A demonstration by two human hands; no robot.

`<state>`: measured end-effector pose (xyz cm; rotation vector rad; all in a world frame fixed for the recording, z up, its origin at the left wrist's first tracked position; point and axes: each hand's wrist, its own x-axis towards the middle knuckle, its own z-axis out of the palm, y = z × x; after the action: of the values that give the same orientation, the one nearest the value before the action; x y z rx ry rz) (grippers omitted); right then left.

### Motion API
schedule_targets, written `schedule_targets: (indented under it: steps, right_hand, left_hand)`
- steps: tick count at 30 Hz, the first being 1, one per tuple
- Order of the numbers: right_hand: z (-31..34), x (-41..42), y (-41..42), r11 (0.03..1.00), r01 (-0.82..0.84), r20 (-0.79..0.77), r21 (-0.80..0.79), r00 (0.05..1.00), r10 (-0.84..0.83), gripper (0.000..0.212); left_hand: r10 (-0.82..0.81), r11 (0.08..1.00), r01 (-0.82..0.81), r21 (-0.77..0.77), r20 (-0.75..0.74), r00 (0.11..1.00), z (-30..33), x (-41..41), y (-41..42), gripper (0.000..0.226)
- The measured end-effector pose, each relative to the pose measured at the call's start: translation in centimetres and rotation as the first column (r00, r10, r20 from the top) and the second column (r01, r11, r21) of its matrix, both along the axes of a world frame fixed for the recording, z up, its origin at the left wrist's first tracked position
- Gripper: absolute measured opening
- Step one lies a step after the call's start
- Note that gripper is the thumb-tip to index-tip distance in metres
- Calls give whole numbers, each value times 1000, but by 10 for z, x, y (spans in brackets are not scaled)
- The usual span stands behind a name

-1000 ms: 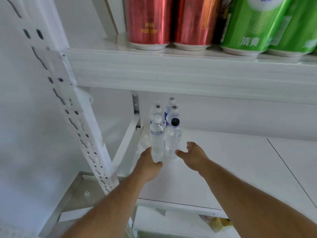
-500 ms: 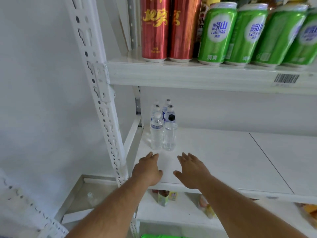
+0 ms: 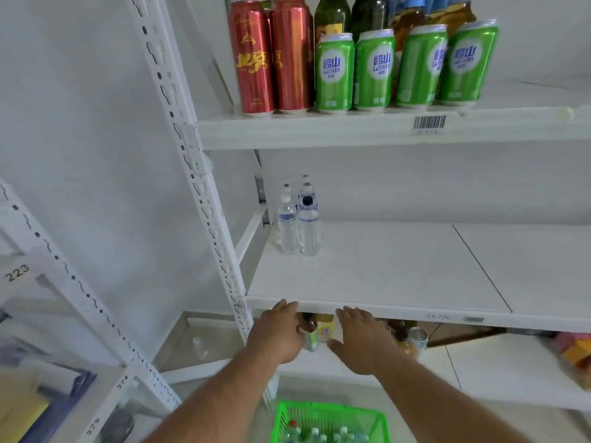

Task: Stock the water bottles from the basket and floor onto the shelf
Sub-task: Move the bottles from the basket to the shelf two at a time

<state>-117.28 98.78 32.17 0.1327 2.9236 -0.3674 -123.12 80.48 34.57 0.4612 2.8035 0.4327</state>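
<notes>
Several clear water bottles (image 3: 299, 222) stand upright in two short rows at the back left corner of the white middle shelf (image 3: 383, 276). My left hand (image 3: 279, 334) and my right hand (image 3: 359, 340) hover empty, fingers apart, just below and in front of that shelf's front edge. A green plastic basket (image 3: 329, 422) sits on the floor beneath my arms, with several capped bottles showing inside it.
The upper shelf (image 3: 319, 129) holds red cans (image 3: 271, 55), green cans (image 3: 406, 68) and dark bottles. A perforated white upright (image 3: 198, 174) stands left of the shelves. Small items sit on the lower shelf (image 3: 479, 372). Another rack (image 3: 64, 302) is at the far left.
Both hands have let go of the front two bottles and drawn back from the shelf toward me. My view has pulled back and tilted, bringing the basket into sight.
</notes>
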Motion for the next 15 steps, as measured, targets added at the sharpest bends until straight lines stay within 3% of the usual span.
schedule_targets:
  steps: [6,15]
  right_hand:
    - [-17,57,-9,999,26,31,-33,999,-25,74]
    - [-61,105,-18,988,133,180,-73,977,-118,70]
  left_hand:
    - [-11,999,13,-34,51,999,-21,57,-9,75]
    - [41,999,-40,-12,213,976,-85,84,-45,75]
